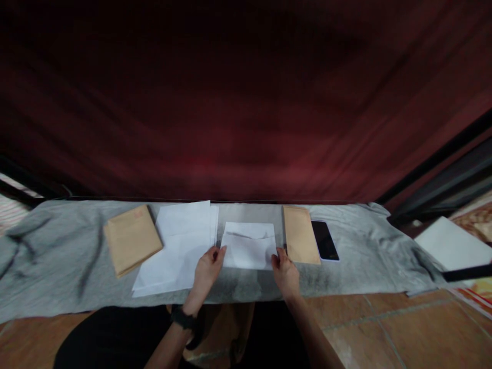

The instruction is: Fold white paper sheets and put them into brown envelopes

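Note:
A white sheet of paper point(249, 251), folded over on itself, lies on the grey cloth between my hands. Its upper layer stops a little short of the far edge. My left hand point(209, 262) pinches the sheet's left edge between thumb and fingers. At the opposite edge, my right hand point(283, 264) grips the paper in the same way. Just left of it is a stack of white paper sheets point(177, 251), close to my left hand. A brown envelope point(302, 236) rests beyond my right hand, with a dark-screened phone point(325, 241) beside it.
A pile of brown envelopes point(134, 240) overlaps the paper stack's left side. Grey cloth point(365, 251) covers the narrow surface. Behind it hangs a dark red curtain point(230, 128). A white flat object point(455, 243) is at the far right, past a dark bar.

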Demonstrator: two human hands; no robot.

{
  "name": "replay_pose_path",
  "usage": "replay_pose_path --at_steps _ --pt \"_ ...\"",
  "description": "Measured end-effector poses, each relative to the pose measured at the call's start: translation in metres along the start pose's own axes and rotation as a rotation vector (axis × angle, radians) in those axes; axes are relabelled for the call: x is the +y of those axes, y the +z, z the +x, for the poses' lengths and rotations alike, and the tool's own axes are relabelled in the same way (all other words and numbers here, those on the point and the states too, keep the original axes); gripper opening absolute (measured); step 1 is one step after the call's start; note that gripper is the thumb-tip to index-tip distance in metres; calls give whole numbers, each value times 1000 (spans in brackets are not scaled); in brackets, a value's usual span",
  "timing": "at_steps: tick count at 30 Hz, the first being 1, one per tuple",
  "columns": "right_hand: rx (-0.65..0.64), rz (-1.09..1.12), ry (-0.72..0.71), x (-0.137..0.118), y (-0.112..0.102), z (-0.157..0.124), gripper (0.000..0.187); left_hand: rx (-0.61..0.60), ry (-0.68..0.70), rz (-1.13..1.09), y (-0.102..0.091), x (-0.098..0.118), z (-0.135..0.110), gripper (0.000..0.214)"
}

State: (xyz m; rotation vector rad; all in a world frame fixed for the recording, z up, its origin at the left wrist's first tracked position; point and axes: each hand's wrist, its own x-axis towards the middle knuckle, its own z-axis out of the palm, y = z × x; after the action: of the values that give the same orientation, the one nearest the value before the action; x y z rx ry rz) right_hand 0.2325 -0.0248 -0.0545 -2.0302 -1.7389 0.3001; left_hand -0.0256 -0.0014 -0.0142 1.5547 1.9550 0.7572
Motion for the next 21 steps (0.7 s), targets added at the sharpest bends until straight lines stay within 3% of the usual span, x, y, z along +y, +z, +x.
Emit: replay_pose_path --at_steps 6,15,21 --pt "41 -27 -30 -7 3 5 37 -122 -21 117 -7 4 4 39" --pt "55 -218 -41 -16 2 16 38 -124 -115 299 1 18 24 32" --pt "77 -192 -47 -16 3 18 37 -149 -136 365 1 27 33 32"
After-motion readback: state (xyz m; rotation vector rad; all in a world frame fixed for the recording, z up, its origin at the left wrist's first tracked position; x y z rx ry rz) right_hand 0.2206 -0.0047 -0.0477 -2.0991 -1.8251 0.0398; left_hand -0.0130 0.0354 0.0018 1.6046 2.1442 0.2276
